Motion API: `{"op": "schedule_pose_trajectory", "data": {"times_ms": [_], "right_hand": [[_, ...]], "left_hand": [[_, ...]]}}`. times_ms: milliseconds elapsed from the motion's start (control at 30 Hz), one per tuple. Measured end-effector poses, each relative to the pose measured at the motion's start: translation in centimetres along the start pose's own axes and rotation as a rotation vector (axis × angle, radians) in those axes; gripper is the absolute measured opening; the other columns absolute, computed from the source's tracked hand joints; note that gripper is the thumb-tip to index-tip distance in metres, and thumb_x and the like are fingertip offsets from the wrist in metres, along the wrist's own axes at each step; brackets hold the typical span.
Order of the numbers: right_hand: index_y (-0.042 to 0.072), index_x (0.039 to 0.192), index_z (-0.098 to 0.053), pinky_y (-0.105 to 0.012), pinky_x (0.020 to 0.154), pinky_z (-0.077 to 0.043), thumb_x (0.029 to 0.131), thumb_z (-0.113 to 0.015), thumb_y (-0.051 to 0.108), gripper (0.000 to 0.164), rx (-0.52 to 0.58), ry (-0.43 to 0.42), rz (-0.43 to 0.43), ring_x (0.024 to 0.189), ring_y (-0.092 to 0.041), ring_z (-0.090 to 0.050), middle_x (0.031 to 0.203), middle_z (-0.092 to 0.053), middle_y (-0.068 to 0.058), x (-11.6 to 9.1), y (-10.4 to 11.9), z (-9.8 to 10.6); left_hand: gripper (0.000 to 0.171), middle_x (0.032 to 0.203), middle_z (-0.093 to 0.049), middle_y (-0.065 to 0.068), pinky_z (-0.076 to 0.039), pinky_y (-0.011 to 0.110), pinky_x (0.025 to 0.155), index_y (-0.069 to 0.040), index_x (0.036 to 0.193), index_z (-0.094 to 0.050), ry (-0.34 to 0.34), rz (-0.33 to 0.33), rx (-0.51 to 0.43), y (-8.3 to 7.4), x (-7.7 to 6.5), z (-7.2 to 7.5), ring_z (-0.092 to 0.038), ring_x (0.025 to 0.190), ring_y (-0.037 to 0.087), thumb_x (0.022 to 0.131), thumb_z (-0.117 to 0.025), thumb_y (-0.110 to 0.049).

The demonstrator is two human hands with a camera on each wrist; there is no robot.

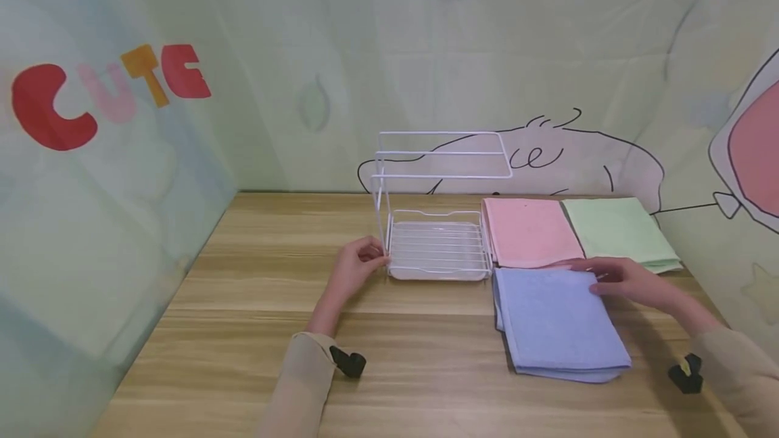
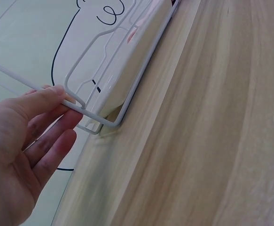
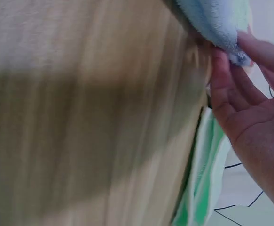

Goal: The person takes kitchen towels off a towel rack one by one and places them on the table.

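Observation:
A white wire rack (image 1: 442,176) stands on the table, with a shallow white tray (image 1: 438,276) in its base and a tall open frame rising on its left side. My left hand (image 1: 358,266) pinches the wire at the rack's lower left corner between thumb and fingers; the left wrist view shows this white wire (image 2: 97,119) close up. To the right of the rack lies a folded blue towel (image 1: 560,323). At its far right corner, my right hand (image 1: 629,282) pinches the cloth, and in the right wrist view thumb and fingers close on the fluffy towel edge (image 3: 216,28).
Behind the blue towel, a folded pink towel (image 1: 532,232) and a folded green towel (image 1: 621,228) lie side by side against the back wall cloth (image 1: 304,53). The wood-grain table (image 1: 255,330) extends left of the rack and toward me.

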State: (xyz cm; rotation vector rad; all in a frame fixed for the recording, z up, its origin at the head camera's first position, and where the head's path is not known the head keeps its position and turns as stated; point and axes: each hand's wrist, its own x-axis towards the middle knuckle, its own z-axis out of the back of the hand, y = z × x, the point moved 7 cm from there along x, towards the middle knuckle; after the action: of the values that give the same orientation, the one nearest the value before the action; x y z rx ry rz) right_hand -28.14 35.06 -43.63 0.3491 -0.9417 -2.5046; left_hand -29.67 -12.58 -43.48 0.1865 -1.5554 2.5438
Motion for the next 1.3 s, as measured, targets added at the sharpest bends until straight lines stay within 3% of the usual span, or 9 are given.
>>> {"op": "schedule_pose_trajectory", "data": {"times_ms": [167, 367, 600, 733, 867, 1067, 1300], "right_hand": [[0.009, 0.129, -0.063, -0.015, 0.081, -0.053, 0.092, -0.07, 0.02, 0.039, -0.012, -0.051, -0.014, 0.102, 0.012, -0.055, 0.132, -0.062, -0.023, 0.0, -0.4, 0.0], [0.007, 0.129, -0.063, -0.016, 0.079, -0.053, 0.092, -0.07, 0.022, 0.04, -0.042, -0.068, -0.059, 0.099, 0.003, -0.059, 0.128, -0.064, -0.022, 0.0, -0.5, 0.0], [0.011, 0.129, -0.063, -0.016, 0.081, -0.051, 0.092, -0.07, 0.026, 0.04, -0.06, -0.067, -0.091, 0.103, 0.013, -0.051, 0.131, -0.064, -0.021, -0.1, -0.8, -0.1], [0.01, 0.129, -0.063, -0.015, 0.082, -0.05, 0.092, -0.07, 0.025, 0.04, -0.044, -0.064, -0.091, 0.101, 0.018, -0.048, 0.132, -0.063, -0.021, 0.0, -1.2, -0.2], [0.009, 0.129, -0.063, -0.015, 0.081, -0.051, 0.091, -0.07, 0.022, 0.04, -0.041, -0.069, -0.089, 0.1, 0.015, -0.05, 0.131, -0.063, -0.021, 0.0, -1.4, -0.4], [0.006, 0.129, -0.062, -0.017, 0.077, -0.053, 0.092, -0.07, 0.018, 0.04, -0.024, -0.07, -0.065, 0.096, 0.008, -0.053, 0.13, -0.063, -0.022, 0.1, -1.1, -0.5], [0.006, 0.127, -0.063, -0.015, 0.079, -0.052, 0.091, -0.071, 0.016, 0.039, -0.019, -0.09, -0.045, 0.099, 0.012, -0.053, 0.13, -0.063, -0.023, -0.1, -1.0, -0.5]], "left_hand": [[0.013, 0.09, -0.074, 0.016, -0.056, 0.018, 0.069, -0.003, 0.09, -0.068, -0.004, 0.025, -0.008, 0.2, -0.1, 0.2, -0.067, 0.076, 0.013, 0.082, -0.078, -0.006], [0.013, 0.09, -0.074, 0.017, -0.056, 0.018, 0.07, -0.002, 0.09, -0.068, 0.001, -0.006, -0.01, 0.0, -0.1, 0.1, -0.067, 0.077, 0.013, 0.082, -0.077, -0.004], [0.013, 0.09, -0.074, 0.016, -0.058, 0.022, 0.073, -0.003, 0.089, -0.068, -0.007, -0.002, -0.001, 0.1, -0.1, 0.1, -0.069, 0.08, 0.017, 0.081, -0.078, -0.004], [0.014, 0.091, -0.075, 0.016, -0.059, 0.026, 0.075, -0.003, 0.09, -0.068, -0.007, -0.003, -0.002, 0.2, -0.1, 0.2, -0.071, 0.082, 0.021, 0.081, -0.078, -0.005], [0.014, 0.092, -0.075, 0.016, -0.06, 0.027, 0.076, -0.004, 0.09, -0.068, -0.006, 0.002, -0.005, 0.2, 0.0, 0.1, -0.071, 0.084, 0.022, 0.081, -0.078, -0.005], [0.014, 0.092, -0.075, 0.017, -0.06, 0.025, 0.075, -0.002, 0.089, -0.068, -0.016, 0.008, -0.011, 0.1, 0.0, 0.1, -0.071, 0.084, 0.021, 0.081, -0.078, -0.005], [0.014, 0.092, -0.075, 0.018, -0.058, 0.02, 0.072, -0.002, 0.09, -0.067, -0.013, 0.024, -0.02, 0.1, 0.0, 0.1, -0.07, 0.081, 0.018, 0.081, -0.078, -0.004]]}}
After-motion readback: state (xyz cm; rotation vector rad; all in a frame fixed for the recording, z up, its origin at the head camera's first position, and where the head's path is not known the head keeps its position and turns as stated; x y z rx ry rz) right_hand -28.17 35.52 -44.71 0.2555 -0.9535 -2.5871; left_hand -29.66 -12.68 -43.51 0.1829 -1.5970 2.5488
